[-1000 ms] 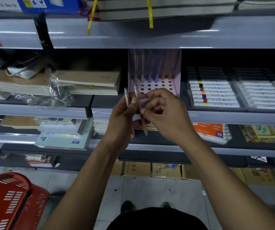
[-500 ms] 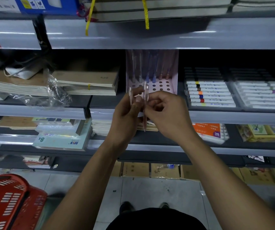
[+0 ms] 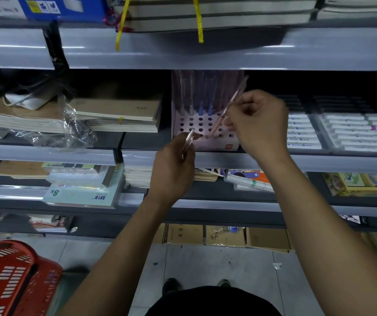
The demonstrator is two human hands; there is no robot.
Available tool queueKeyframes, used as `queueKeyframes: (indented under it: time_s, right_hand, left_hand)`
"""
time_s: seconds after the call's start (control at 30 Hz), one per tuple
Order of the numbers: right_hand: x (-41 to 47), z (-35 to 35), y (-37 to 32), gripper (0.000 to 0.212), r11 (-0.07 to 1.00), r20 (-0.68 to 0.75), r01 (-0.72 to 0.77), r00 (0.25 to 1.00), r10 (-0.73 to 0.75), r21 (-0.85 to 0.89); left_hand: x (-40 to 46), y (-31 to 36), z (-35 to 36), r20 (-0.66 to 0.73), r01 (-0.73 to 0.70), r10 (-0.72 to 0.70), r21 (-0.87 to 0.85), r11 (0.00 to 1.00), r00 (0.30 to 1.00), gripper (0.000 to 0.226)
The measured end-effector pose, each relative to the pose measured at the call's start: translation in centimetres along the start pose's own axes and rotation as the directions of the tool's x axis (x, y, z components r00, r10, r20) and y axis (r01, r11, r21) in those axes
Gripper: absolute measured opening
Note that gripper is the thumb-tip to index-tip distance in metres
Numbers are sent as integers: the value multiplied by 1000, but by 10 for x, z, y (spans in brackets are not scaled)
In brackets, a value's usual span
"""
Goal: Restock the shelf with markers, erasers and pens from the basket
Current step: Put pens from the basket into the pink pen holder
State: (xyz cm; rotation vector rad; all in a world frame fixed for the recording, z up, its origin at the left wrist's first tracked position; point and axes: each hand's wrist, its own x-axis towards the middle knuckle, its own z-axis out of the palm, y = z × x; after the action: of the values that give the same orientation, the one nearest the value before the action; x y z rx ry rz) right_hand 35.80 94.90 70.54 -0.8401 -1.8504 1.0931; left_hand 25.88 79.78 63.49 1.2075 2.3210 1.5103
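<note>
Overall illumination is dim and cool. Overhead light produces long white glare streaks on the glossy grey metal shelf edge (image 3: 205, 53). The recess beneath it is in deep shadow, obscuring the upper ends of the pens in the pink perforated pen holder (image 3: 205, 124). Wide-angle distortion bows the shelf lines toward the frame borders. The red plastic basket (image 3: 12, 279) at lower left appears soft and slightly smeared.

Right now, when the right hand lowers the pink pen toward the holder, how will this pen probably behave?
The pink pen looks thin and straight, so it is probably stiff and light. The right hand pinches it tilted, tip near the holes of the pen holder. Its round, smooth-looking barrel may slip or roll if dropped on the shelf.
</note>
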Motion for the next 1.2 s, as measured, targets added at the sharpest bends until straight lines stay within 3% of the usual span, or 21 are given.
queueKeyframes:
  time_s: [0.07,0.23,0.47,0.6,0.93,1.1,1.17,1.2]
  right_hand:
    - [10,-1,-2,9,998,-67,21,997,-24,-55]
    - [30,3,-3,43,976,-110,72,989,-96,-207]
    - [40,12,0,30,930,-29,137,987,-156,-341]
    - [38,20,2,42,891,-4,88,995,-100,-445]
    - [38,36,-3,48,789,27,56,998,-50,-612]
    - [34,33,-5,45,785,24,54,998,-50,-618]
    - [27,31,-4,43,782,-8,51,997,-71,-622]
    - [23,29,-3,39,791,-20,56,996,-86,-610]
  left_hand:
    - [0,-2,0,7,-23,22,111,994,1000,27]
    - [-3,-2,-2,8,-64,63,168,984,998,34]
    - [-1,-3,-5,19,-46,43,168,985,999,35]
    - [0,-3,-5,29,-43,39,165,985,999,34]
    - [0,-5,-5,34,-57,52,185,981,998,29]
    - [2,1,-7,68,68,-69,16,998,995,26]
    - [2,6,-9,128,190,-165,-222,956,978,20]
    - [1,9,-11,174,265,-212,-386,884,962,29]
